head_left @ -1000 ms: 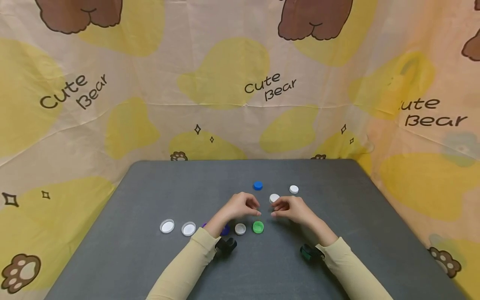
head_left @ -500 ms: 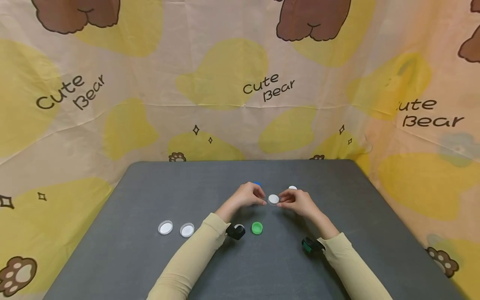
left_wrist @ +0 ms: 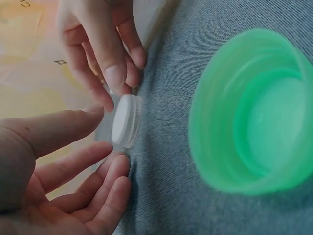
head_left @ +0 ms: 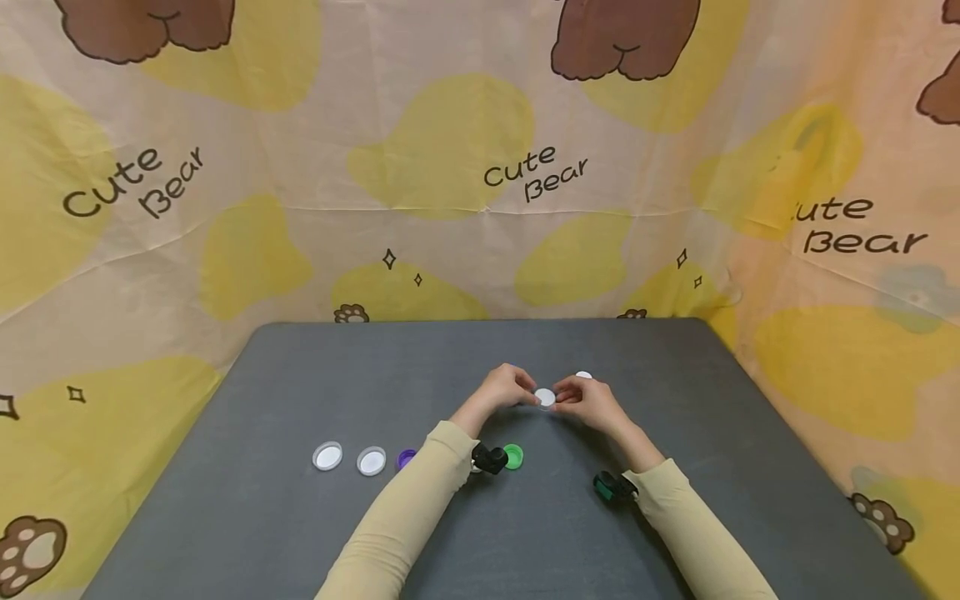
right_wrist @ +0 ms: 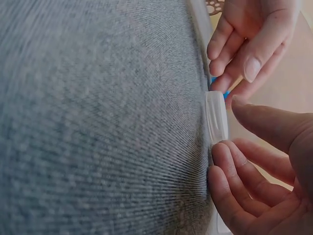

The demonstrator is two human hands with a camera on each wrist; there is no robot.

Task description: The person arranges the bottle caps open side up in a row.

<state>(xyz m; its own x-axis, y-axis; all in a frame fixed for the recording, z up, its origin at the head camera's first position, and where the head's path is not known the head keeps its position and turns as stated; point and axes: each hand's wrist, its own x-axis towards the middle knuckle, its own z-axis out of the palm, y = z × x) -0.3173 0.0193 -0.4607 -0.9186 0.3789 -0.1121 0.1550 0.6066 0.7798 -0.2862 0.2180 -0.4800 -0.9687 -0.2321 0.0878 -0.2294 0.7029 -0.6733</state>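
Observation:
A white bottle cap (head_left: 545, 397) with a clear rim lies flat on the grey table, white face up. My left hand (head_left: 504, 388) is at its left edge, fingers loosely bent and thumb apart from them. From the right, my right hand (head_left: 588, 402) reaches in, its fingertips at the opposite edge. In the left wrist view the cap (left_wrist: 128, 121) stands between both hands' fingertips, with neither hand pinching it. The right wrist view shows the cap's ridged side (right_wrist: 216, 117) with the right fingers below it. Behind the left fingers a bit of a blue cap (right_wrist: 226, 94) shows.
A green cap (head_left: 513, 457) lies hollow side up nearer me. To the left in the row are a purple cap (head_left: 406, 458) and two white caps (head_left: 327, 456); the left forearm hides others. Another white cap (head_left: 583, 375) is partly behind the right hand.
Both hands have moved away from me to the white cap, the left also going rightward and closing in on its edge. The left arm now covers more of the row of caps.

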